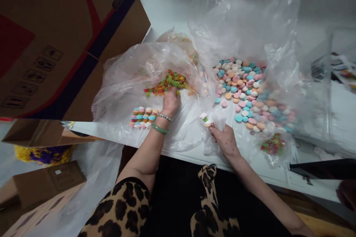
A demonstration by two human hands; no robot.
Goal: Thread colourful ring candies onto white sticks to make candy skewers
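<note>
My left hand (171, 103), with a bead bracelet and a green bangle at the wrist, reaches into small red, green and yellow pieces (172, 81) in a clear plastic bag (133, 63). Its fingertips are hidden among them. Near that wrist lie rows of stacked pastel pieces (143, 117). My right hand (224, 139) is closed on a small stack (206, 120) of white pieces with green between them, with some clear plastic beside the fingers. Pink, blue, white and orange round pieces (244, 89) spread from a second large clear bag (247, 18).
A large cardboard box (55, 37) fills the upper left. A small bag of red and green pieces (274, 145) sits near the front edge at right. A clear container (342, 92) stands farther right, with a dark flat object (322, 169) below it.
</note>
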